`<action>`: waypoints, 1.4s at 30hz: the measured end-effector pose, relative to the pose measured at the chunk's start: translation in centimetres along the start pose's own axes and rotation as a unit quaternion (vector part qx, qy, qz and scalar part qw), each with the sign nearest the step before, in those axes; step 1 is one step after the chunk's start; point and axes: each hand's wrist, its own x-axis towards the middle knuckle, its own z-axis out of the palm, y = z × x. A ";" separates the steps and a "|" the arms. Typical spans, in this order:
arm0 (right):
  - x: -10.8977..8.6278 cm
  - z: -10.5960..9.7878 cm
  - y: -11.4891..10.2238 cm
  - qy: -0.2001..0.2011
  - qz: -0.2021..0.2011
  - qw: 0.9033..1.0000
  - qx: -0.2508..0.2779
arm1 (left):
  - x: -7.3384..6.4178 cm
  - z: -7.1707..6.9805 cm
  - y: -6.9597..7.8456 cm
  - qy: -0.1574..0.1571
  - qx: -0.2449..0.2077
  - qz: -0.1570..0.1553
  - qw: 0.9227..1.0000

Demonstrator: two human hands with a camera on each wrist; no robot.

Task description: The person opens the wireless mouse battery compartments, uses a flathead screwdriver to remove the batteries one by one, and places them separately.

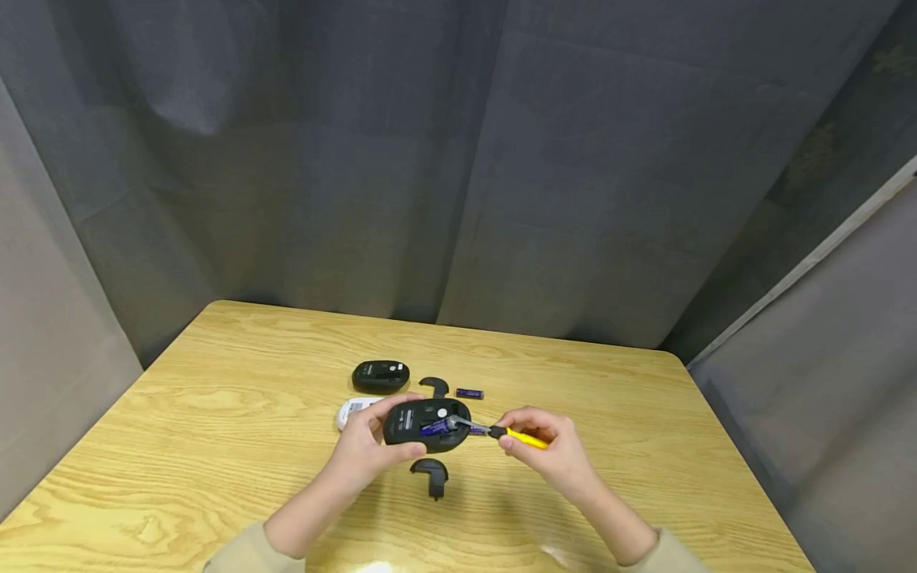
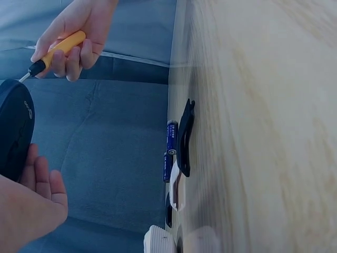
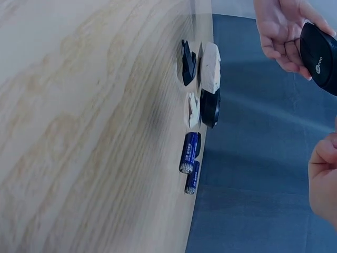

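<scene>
My left hand [image 1: 361, 442] grips a black computer mouse [image 1: 404, 422] by its left end, underside up, above the table. A blue battery [image 1: 434, 427] lies slanted in the mouse's uncovered battery bay. My right hand [image 1: 552, 450] pinches the yellow handle of a screwdriver [image 1: 528, 439], whose thin metal shaft reaches left to the battery's right end. In the left wrist view, the screwdriver [image 2: 62, 48] meets the far edge of the mouse [image 2: 15, 129]. From the right wrist, the logo on the mouse [image 3: 319, 57] shows, while the screwdriver is out of frame.
Behind the held mouse, a second black mouse [image 1: 380, 376] lies underside up, with a white mouse [image 1: 349, 412] partly hidden by my left hand. Black battery covers lie behind [image 1: 434, 387] and in front [image 1: 433, 473]. Two blue batteries [image 3: 188, 153] and a white cover [image 3: 194, 109] rest on the wooden table [image 1: 215, 414].
</scene>
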 end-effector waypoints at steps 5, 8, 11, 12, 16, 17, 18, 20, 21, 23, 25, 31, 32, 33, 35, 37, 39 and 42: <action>0.0 -0.3 -0.3 0.001 -0.007 1.000 -0.013 | 0.0 0.0 0.1 0.000 0.019 0.001 1.000; 0.0 -0.6 -0.5 0.001 -0.020 1.000 -0.016 | 0.1 -0.1 0.1 0.001 0.028 0.001 1.000; 0.1 -0.9 -0.7 0.002 -0.033 0.999 -0.018 | 0.0 -0.2 0.2 0.001 0.036 0.000 0.999; 0.1 -1.1 -0.7 0.002 -0.035 0.999 -0.019 | 0.0 -0.2 0.3 0.001 0.041 0.000 0.999; 0.2 -1.6 -0.9 -0.001 -0.032 0.999 -0.025 | -0.1 -0.4 0.4 0.002 0.056 -0.006 0.998; 0.2 -1.8 -0.9 -0.001 -0.032 0.999 -0.028 | 0.0 -0.4 0.4 0.003 0.058 -0.007 0.998; 0.3 -2.0 -1.0 -0.001 -0.032 0.999 -0.032 | 0.0 -0.5 0.4 0.003 0.060 -0.008 0.998; 0.3 -2.4 -1.0 0.000 -0.029 0.999 -0.038 | -0.1 -0.5 0.4 0.005 0.063 -0.009 0.998; 0.3 -2.6 -1.0 0.002 -0.029 0.999 -0.041 | -0.1 -0.6 0.4 0.006 0.063 -0.010 0.998; 0.4 -3.0 -1.0 0.007 -0.028 0.998 -0.047 | -0.1 -0.6 0.4 0.007 0.063 -0.011 0.998; 0.4 -3.4 -1.0 0.011 -0.024 0.998 -0.053 | -0.2 -0.7 0.4 0.009 0.067 -0.009 0.998; 0.6 -4.6 -0.6 0.036 -0.012 0.995 -0.096 | -0.2 -0.9 0.3 0.012 0.090 0.006 0.996; 0.6 -4.8 -0.6 0.042 -0.010 0.993 -0.108 | -0.2 -0.9 0.3 0.013 0.094 0.009 0.995; 0.7 -4.9 -0.8 0.048 -0.011 0.991 -0.123 | -0.2 -0.9 0.2 0.015 0.096 0.010 0.995; 0.7 -5.1 -1.1 0.059 -0.009 0.987 -0.148 | -0.3 -1.0 0.2 0.018 0.106 0.013 0.994; 0.8 -5.3 -1.6 0.068 -0.008 0.983 -0.173 | -0.3 -1.1 0.2 0.021 0.113 0.013 0.993; 0.8 -5.4 -2.0 0.075 -0.003 0.978 -0.194 | -0.3 -1.2 0.2 0.025 0.118 0.006 0.993; 0.8 -5.8 -1.5 0.084 0.009 0.973 -0.216 | -0.4 -1.4 0.2 0.026 0.121 -0.001 0.992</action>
